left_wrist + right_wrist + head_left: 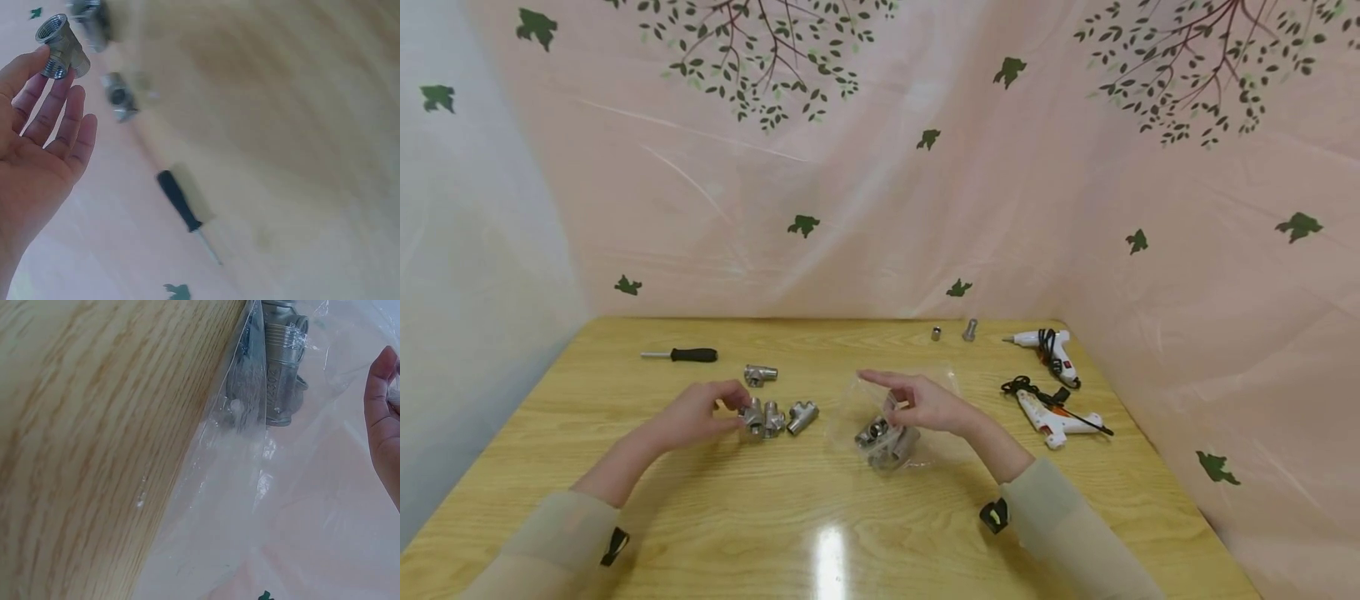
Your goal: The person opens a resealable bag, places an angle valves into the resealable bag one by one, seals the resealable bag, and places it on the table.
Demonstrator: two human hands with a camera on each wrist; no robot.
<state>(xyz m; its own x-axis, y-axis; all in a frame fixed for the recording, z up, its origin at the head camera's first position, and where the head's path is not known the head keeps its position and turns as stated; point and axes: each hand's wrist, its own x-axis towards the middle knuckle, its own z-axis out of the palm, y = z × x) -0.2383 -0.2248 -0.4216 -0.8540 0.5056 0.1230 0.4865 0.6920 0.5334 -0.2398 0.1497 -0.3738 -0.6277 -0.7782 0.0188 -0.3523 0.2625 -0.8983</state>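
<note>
My left hand (703,414) pinches a metal tee pipe fitting (62,50) between thumb and fingertips. In the head view this fitting (752,419) is at the left end of a short row, beside a second tee (773,419) and a third (803,417). Another tee (760,375) lies just behind them. My right hand (928,404) is over a clear plastic bag (946,450), index finger extended and the other fingers curled, pinching the plastic. Several metal fittings (887,442) lie inside the bag; the right wrist view shows one fitting (284,375) through the film.
A black-handled screwdriver (692,355) lies at the back left. Two small metal parts, a short cylinder (936,333) and a bolt-like piece (971,330), stand at the back. Two white glue guns (1060,354) with black cords occupy the right side of the wooden table (737,525).
</note>
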